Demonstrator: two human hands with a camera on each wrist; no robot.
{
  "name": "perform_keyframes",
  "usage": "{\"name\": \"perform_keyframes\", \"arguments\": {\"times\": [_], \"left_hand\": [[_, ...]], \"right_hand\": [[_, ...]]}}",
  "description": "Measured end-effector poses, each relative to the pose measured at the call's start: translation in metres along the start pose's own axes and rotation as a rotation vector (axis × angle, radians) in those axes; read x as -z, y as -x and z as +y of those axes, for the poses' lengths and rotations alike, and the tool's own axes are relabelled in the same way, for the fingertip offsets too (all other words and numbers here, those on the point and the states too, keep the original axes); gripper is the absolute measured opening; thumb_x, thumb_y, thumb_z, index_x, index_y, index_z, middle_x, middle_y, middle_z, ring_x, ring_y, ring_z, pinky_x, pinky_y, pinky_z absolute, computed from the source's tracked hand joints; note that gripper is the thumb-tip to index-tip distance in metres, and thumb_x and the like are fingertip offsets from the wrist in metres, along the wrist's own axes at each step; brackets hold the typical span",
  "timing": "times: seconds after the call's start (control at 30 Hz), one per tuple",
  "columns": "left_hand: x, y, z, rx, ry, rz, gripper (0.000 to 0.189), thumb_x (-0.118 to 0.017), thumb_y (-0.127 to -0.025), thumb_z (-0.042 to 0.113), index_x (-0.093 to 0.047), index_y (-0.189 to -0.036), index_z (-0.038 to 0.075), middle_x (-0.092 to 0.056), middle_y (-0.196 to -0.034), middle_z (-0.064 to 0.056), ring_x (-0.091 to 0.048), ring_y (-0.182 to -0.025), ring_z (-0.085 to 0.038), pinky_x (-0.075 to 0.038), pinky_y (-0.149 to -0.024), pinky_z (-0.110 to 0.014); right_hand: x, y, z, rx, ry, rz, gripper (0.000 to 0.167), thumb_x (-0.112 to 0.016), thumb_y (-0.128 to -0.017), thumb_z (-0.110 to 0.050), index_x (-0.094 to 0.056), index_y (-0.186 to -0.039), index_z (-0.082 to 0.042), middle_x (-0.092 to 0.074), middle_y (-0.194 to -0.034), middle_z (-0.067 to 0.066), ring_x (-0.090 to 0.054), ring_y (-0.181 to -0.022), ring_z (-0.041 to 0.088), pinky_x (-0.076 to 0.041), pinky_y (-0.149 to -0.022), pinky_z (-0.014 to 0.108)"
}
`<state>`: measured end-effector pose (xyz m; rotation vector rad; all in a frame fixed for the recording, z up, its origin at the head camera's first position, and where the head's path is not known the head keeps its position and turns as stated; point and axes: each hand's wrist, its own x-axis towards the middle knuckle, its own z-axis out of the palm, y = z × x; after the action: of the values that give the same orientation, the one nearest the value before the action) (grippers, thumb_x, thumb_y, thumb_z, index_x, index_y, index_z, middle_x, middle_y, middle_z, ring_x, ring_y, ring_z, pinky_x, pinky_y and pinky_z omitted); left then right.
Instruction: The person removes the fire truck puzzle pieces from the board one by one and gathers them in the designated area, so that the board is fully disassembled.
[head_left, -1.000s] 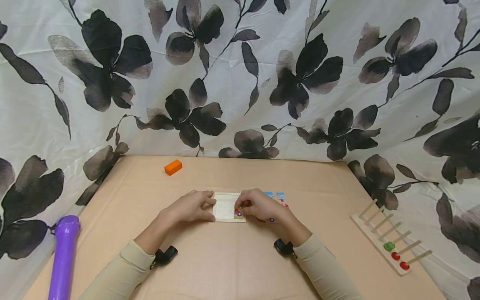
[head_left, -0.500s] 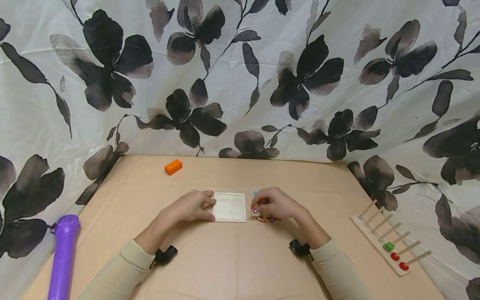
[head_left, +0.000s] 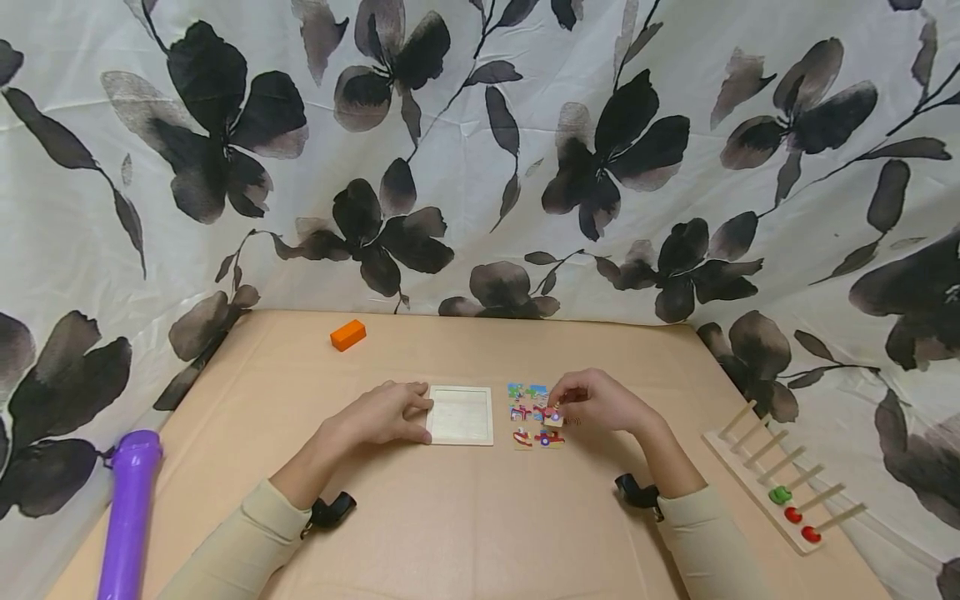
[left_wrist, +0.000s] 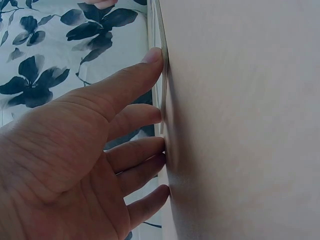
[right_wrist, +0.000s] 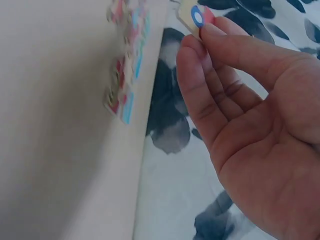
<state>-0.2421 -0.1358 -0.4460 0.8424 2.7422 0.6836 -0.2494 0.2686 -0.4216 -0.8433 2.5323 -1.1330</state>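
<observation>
A shallow pale wooden puzzle tray (head_left: 461, 417) lies flat mid-table, its inside bare. My left hand (head_left: 386, 414) rests at the tray's left edge; in the left wrist view its thumb (left_wrist: 155, 56) and fingertips touch the rim with fairly straight fingers. To the right of the tray, my right hand (head_left: 600, 400) pinches a small puzzle piece (right_wrist: 192, 17) between thumb and index finger, raised over the table. That piece shows a blue ring and some red. Several brightly printed puzzle pieces (head_left: 550, 440) lie in loose rows just left of and below this hand.
An orange block (head_left: 348, 335) lies at the back left. A purple tube (head_left: 131, 508) stands along the left side. At the right edge is a wooden peg board (head_left: 757, 492) with green and red beads. A floral cloth (head_left: 480, 167) hangs behind the table.
My right hand has carried a puzzle piece out of the tray and rightward to the other pieces, leaving the tray bare and those pieces uncovered. My left hand has stayed at the tray's edge.
</observation>
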Motion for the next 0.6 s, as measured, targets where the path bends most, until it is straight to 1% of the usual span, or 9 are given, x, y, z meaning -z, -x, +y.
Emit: {"name": "perform_keyframes", "arguments": {"times": [0.13, 0.27, 0.4, 0.5, 0.6], "left_hand": [[0.0, 0.0, 0.001, -0.002, 0.009, 0.002, 0.063, -0.087, -0.085, 0.038, -0.069, -0.137, 0.007, -0.049, -0.158, -0.02, -0.046, -0.144, -0.049, -0.036, -0.118, -0.061], [-0.001, 0.0, 0.0, 0.0, 0.008, 0.001, 0.064, -0.087, -0.085, 0.039, -0.069, -0.137, 0.007, -0.049, -0.158, -0.02, -0.045, -0.145, -0.048, -0.036, -0.119, -0.06], [-0.001, 0.0, 0.0, 0.003, 0.005, 0.001, 0.063, -0.087, -0.085, 0.039, -0.069, -0.137, 0.007, -0.049, -0.158, -0.02, -0.045, -0.145, -0.048, -0.036, -0.119, -0.06], [0.0, 0.0, 0.001, 0.004, 0.007, 0.0, 0.063, -0.087, -0.085, 0.039, -0.069, -0.137, 0.008, -0.049, -0.159, -0.02, -0.045, -0.145, -0.048, -0.036, -0.119, -0.06], [0.0, 0.0, 0.001, 0.006, 0.009, -0.001, 0.063, -0.087, -0.084, 0.038, -0.069, -0.137, 0.007, -0.049, -0.159, -0.02, -0.045, -0.145, -0.048, -0.036, -0.119, -0.06]], "right_hand": [[0.009, 0.006, 0.0, -0.011, 0.002, -0.019, 0.015, -0.071, -0.093, 0.004, -0.078, -0.1, -0.008, -0.074, -0.1, 0.008, -0.064, -0.083, 0.02, -0.055, -0.072, 0.026], [0.014, 0.009, 0.005, 0.003, 0.015, -0.047, 0.015, -0.073, -0.09, 0.007, -0.077, -0.099, -0.005, -0.075, -0.096, 0.01, -0.064, -0.082, 0.021, -0.056, -0.075, 0.029], [0.017, 0.011, 0.01, 0.01, 0.016, -0.09, 0.016, -0.074, -0.088, 0.009, -0.078, -0.098, -0.002, -0.077, -0.098, 0.014, -0.066, -0.081, 0.022, -0.058, -0.075, 0.029], [0.018, 0.012, 0.013, -0.011, 0.016, -0.131, 0.019, -0.072, -0.087, 0.012, -0.08, -0.097, -0.002, -0.078, -0.1, 0.014, -0.064, -0.08, 0.022, -0.055, -0.072, 0.026], [0.02, 0.013, 0.014, -0.038, 0.01, -0.178, 0.02, -0.071, -0.087, 0.013, -0.08, -0.098, -0.002, -0.078, -0.101, 0.013, -0.063, -0.081, 0.021, -0.054, -0.073, 0.025]]}}
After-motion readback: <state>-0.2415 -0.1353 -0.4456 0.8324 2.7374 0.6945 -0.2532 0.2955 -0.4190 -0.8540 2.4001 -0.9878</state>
